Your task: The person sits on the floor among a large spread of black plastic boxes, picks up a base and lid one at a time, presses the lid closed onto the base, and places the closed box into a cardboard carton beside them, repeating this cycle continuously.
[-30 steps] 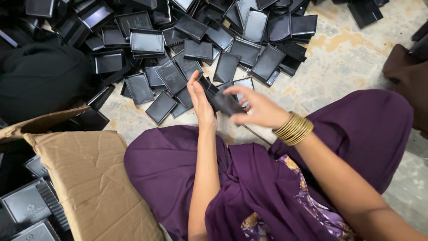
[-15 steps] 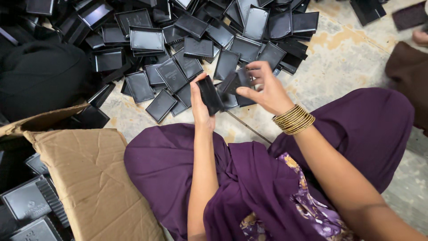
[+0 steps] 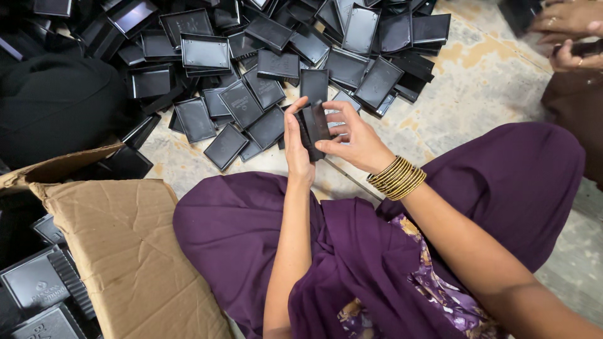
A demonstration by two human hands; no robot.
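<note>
Speckled stone floor, pale with ochre patches, filling the far right of the view. Sprawled across its far half, a big heap of flat black plastic trays, overlapping, some face up, some tilted on edge. Dark bundle of black cloth slumped at the left edge of the floor, trays spilling around it. Nearer left, an open cardboard box, flap folded out, more black trays stacked inside at the near-left corner.

Down the middle, purple fabric draped over crossed legs. Above the knees, both hands up and busy. Left hand upright, palm turned inward, fingers straight and pressed flat along the left side of a small black case. Right hand on the other side, thumb across the front, fingers curled loosely around the right edge and back, closed on it but not clenched. Case held upright between the two, off the floor, right at the near fringe of the heap. Stack of gold bangles on the right wrist.

Up in the far right corner, another person's hands, fingers folded round something dark; cannot tell what.
</note>
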